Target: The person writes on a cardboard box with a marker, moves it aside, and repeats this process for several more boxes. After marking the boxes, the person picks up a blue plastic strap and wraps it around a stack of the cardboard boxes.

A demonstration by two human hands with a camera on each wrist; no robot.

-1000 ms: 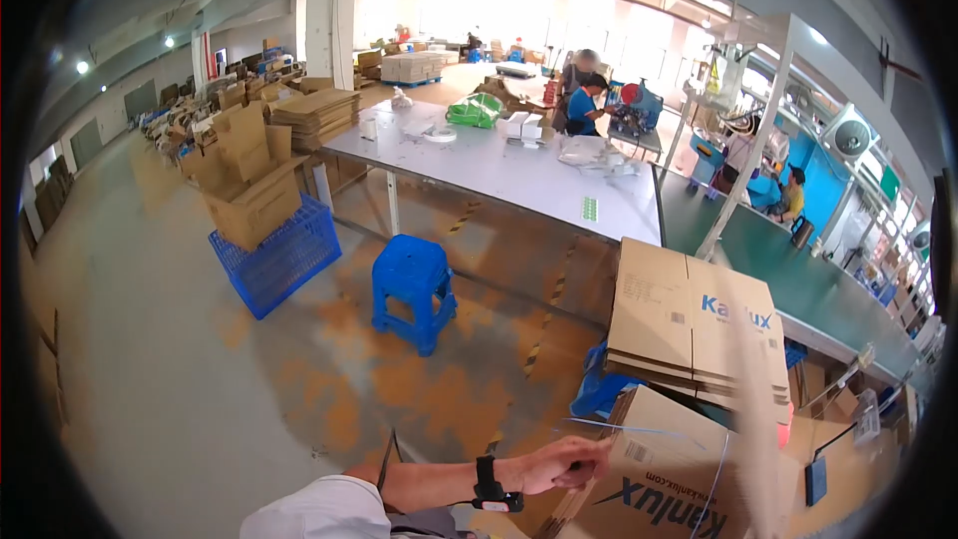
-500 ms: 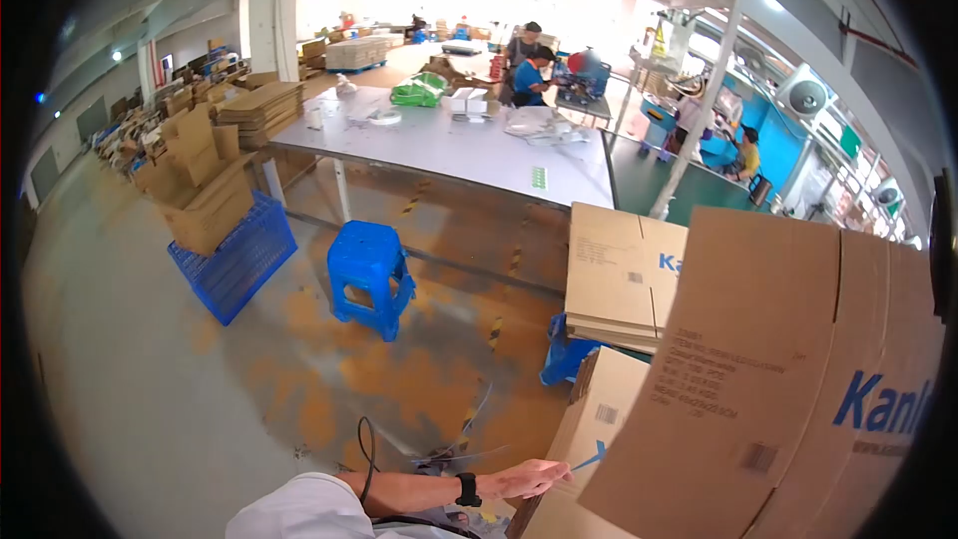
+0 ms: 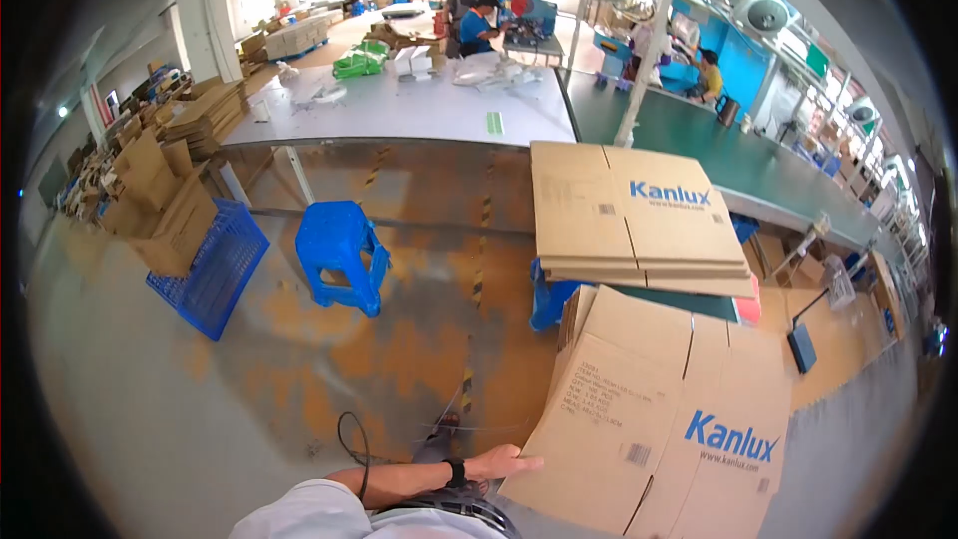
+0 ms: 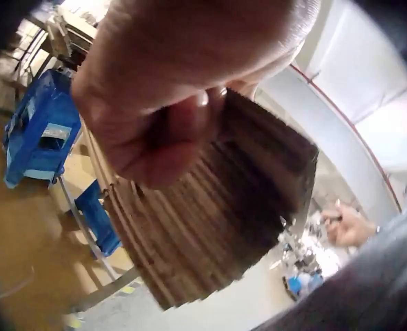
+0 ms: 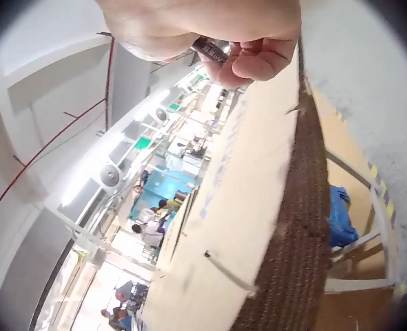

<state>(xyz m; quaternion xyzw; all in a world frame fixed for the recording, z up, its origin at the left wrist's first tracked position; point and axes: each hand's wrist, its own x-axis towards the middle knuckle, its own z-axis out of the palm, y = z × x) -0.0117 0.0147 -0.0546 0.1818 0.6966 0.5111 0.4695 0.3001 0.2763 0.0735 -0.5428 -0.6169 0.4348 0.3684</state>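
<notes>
Two hands are curled closed: the left hand (image 4: pixel 182 89) pinches the left edge of the top carton (image 3: pixel 619 399), while the right hand (image 5: pixel 224 41), outside the head view, has its fingers round a slim dark object (image 5: pixel 210 49). That flattened carton lies on a near stack, its lettering upright to the wearer and slanting down rightward; its long axis seems to run left to right. Positioning it appears to be in hand; that calls for lining up its edges. Beyond are another stack (image 3: pixel 579 195) and the table (image 3: pixel 439 120).
</notes>
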